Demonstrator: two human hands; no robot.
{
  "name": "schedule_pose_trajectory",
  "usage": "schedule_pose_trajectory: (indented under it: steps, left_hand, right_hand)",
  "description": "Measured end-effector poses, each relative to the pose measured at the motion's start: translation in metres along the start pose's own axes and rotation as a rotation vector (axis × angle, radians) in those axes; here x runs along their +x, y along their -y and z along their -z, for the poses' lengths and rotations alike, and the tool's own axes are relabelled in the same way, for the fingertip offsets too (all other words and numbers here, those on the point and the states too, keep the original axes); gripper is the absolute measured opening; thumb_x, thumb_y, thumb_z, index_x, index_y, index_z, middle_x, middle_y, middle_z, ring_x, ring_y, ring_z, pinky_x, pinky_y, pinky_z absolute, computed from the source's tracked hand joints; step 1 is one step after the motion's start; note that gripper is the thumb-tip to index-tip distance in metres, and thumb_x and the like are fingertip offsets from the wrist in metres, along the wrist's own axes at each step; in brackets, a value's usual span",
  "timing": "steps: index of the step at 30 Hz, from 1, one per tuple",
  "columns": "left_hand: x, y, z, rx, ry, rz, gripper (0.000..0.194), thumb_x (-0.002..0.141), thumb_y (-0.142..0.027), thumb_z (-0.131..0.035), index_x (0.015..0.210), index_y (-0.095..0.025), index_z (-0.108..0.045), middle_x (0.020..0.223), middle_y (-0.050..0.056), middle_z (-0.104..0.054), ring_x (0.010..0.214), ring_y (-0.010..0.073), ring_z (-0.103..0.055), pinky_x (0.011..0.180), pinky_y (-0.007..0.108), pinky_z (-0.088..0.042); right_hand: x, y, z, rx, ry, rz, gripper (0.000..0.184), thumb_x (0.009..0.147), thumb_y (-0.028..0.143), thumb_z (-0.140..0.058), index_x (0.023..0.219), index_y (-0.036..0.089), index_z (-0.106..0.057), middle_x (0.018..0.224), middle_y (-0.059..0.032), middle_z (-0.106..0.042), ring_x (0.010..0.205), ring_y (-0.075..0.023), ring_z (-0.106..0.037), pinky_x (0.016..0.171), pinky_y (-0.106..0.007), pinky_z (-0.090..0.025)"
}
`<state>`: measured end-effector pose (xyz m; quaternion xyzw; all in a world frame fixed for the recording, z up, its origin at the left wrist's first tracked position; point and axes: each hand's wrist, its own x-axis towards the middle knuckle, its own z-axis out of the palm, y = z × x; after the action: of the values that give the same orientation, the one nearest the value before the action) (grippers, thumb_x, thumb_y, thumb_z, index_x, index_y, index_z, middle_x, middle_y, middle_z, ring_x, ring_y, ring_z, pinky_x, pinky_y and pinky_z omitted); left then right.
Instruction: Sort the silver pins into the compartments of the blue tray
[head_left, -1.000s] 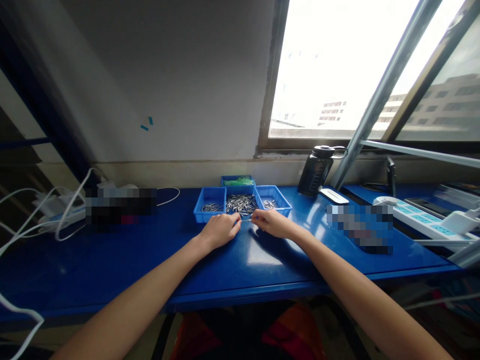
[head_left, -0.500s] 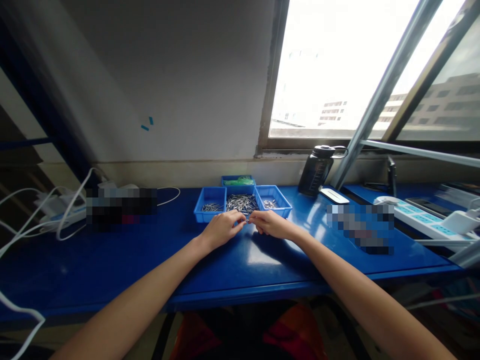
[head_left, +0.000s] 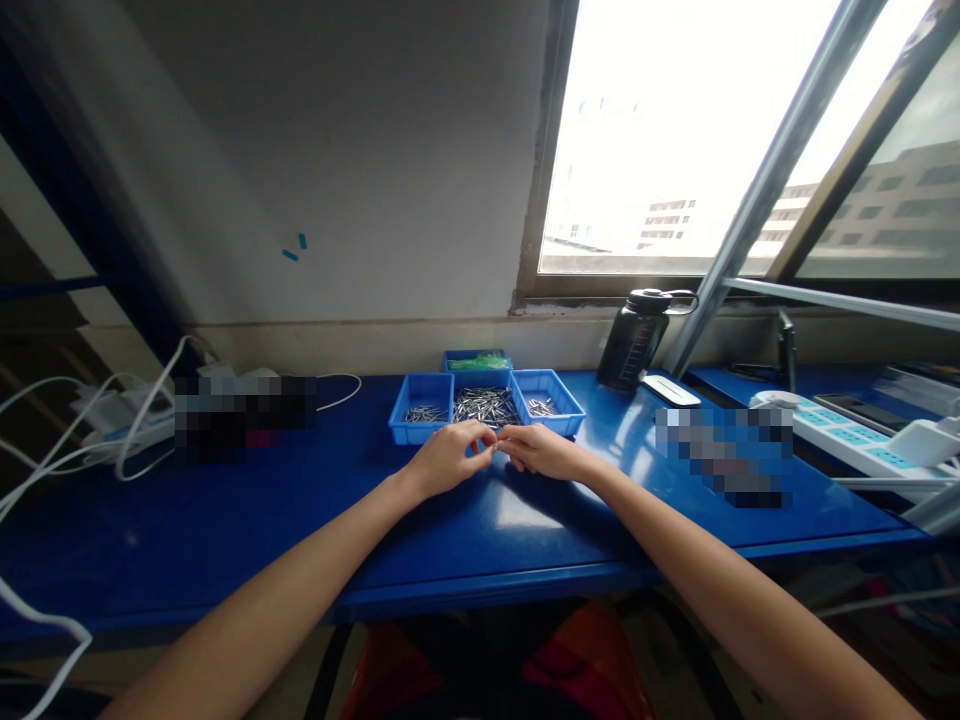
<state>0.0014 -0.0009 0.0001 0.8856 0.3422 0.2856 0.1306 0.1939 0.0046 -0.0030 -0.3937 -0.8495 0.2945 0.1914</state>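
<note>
Both hands meet over the blue table, just in front of the blue bins. My left hand is closed in a pinch, thumb against forefinger. Its fingertips touch those of my right hand, which is pinched too. What they hold between them is too small to make out. Behind the hands, the middle blue bin contains many thin metal pieces. The left blue bin and the right blue bin contain smaller heaps of similar pieces.
A blue tray with green plastic stands behind the bins. Right of them are a black water bottle, a white flat device and a white power strip. White cables run along the left. The table's front edge lies near me.
My fingertips have drawn together; a small thin piece showing between them before is now hidden. The view has shifted very slightly, and the bins stay put.
</note>
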Motion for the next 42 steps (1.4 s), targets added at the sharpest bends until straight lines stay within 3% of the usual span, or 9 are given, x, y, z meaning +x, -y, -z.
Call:
schedule_pose_trajectory:
  steps: [5, 11, 19, 25, 36, 42]
  left_hand:
    - [-0.002, -0.001, -0.001, 0.036, 0.008, 0.056, 0.013, 0.074, -0.025, -0.050, 0.083, -0.019, -0.056, 0.076, -0.001, -0.060, 0.067, 0.0118, -0.055, 0.061, 0.022, -0.041]
    - [-0.002, 0.000, 0.001, 0.129, 0.032, 0.148, 0.016, 0.079, -0.031, -0.045, 0.081, -0.020, -0.056, 0.070, -0.001, -0.061, 0.062, 0.0125, -0.055, 0.057, 0.022, -0.039]
    - [-0.001, 0.004, -0.001, 0.191, 0.056, 0.156, 0.023, 0.082, -0.035, -0.042, 0.085, -0.020, -0.059, 0.076, 0.001, -0.064, 0.067, 0.0144, -0.057, 0.059, 0.023, -0.038]
    - [-0.002, 0.006, 0.000, 0.218, 0.089, 0.185, 0.026, 0.083, -0.037, -0.039, 0.085, -0.020, -0.059, 0.074, 0.002, -0.063, 0.067, 0.0155, -0.057, 0.058, 0.023, -0.038]
    - [-0.002, 0.003, 0.003, 0.231, 0.093, 0.194, 0.014, 0.080, -0.030, -0.047, 0.083, -0.020, -0.055, 0.078, 0.001, -0.061, 0.072, 0.0153, -0.057, 0.060, 0.023, -0.039]
    - [-0.002, 0.003, 0.002, 0.258, 0.092, 0.211, 0.023, 0.083, -0.036, -0.041, 0.088, -0.020, -0.056, 0.080, 0.004, -0.063, 0.075, 0.0175, -0.059, 0.064, 0.025, -0.041]
  right_hand:
    - [-0.001, 0.001, 0.002, -0.052, -0.017, 0.013, 0.029, 0.084, 0.039, -0.040, 0.087, 0.016, -0.056, 0.056, 0.0023, -0.054, 0.048, -0.0076, -0.047, 0.050, -0.018, -0.036]
    - [-0.001, -0.001, 0.008, -0.074, -0.061, 0.029, 0.029, 0.082, 0.039, -0.044, 0.094, 0.016, -0.058, 0.055, 0.0019, -0.055, 0.051, -0.0096, -0.049, 0.050, -0.020, -0.036]
    - [-0.001, -0.003, 0.008, -0.092, -0.090, 0.022, 0.027, 0.084, 0.035, -0.040, 0.079, 0.015, -0.058, 0.056, 0.0010, -0.056, 0.050, -0.0088, -0.048, 0.052, -0.020, -0.036]
    - [0.001, -0.006, 0.010, -0.149, -0.136, 0.031, 0.027, 0.085, 0.031, -0.038, 0.081, 0.015, -0.060, 0.055, 0.0005, -0.056, 0.051, -0.0094, -0.048, 0.053, -0.020, -0.035]
    - [0.004, -0.012, 0.004, -0.266, -0.180, 0.008, 0.015, 0.077, 0.027, -0.052, 0.080, 0.018, -0.063, 0.054, 0.0028, -0.053, 0.049, -0.0079, -0.046, 0.050, -0.019, -0.031]
    - [0.003, -0.009, 0.006, -0.276, -0.185, 0.020, 0.020, 0.080, 0.030, -0.047, 0.080, 0.017, -0.062, 0.057, 0.0007, -0.056, 0.051, -0.0090, -0.047, 0.052, -0.020, -0.032]
